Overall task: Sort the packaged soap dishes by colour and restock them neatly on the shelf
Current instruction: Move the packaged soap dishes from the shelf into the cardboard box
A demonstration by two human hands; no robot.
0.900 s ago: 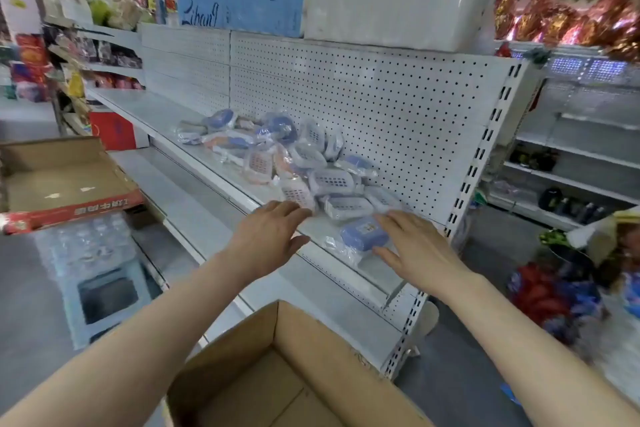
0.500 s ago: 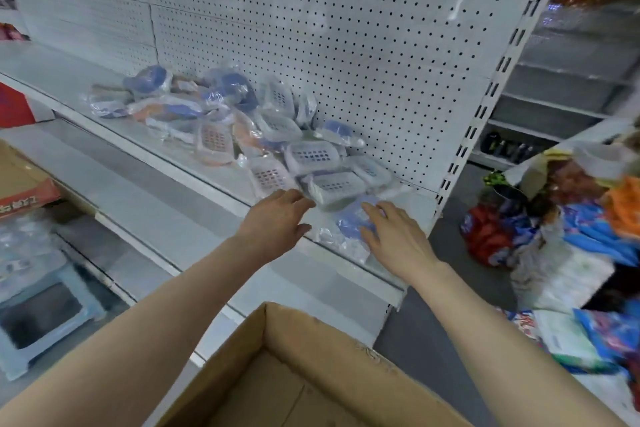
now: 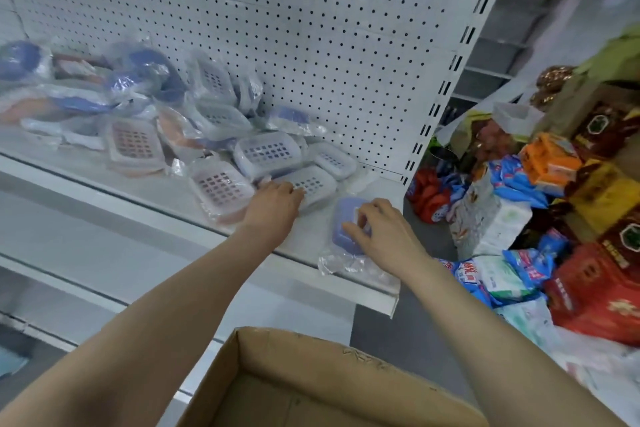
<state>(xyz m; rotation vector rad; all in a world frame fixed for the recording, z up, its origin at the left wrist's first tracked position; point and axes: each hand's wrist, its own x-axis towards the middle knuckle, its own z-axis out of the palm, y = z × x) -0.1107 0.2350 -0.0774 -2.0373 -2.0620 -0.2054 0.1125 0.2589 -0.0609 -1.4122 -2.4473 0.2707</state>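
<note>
A white pegboard (image 3: 311, 28) is seen filling the upper part of the view, and a white shelf (image 3: 104, 191) is fixed along its foot, with lower shelves seen beneath it. An open brown box (image 3: 311, 378) is seen at the bottom edge, below the two forearms. A heap of bagged and boxed goods (image 3: 554, 218) is piled on the floor to the right of the shelf end. A loose pile of dishes (image 3: 145, 114), each wrapped in clear film, is spread over the shelf against the pegboard; white, blue and orange-pink ones are mixed together, some flat and some leaning, and the far left ones are blurred. The left hand (image 3: 273, 208) is laid at the near right edge of that pile, back upward. Its fingers (image 3: 294, 189) are curled close together over the near corner of a white dish (image 3: 315, 184), which lies flat with its grid of holes upward; the fingertips are hidden from view. The right hand (image 3: 384, 236) is placed just beside it, near the shelf's right end. A blue dish (image 3: 341, 218) is held there on the shelf, apart from the pile: it is pinched narrowly between the thumb on its near side and the bent fingers on its top. Its loose clear wrapper (image 3: 346, 265) is seen trailing over the shelf's front lip.
</note>
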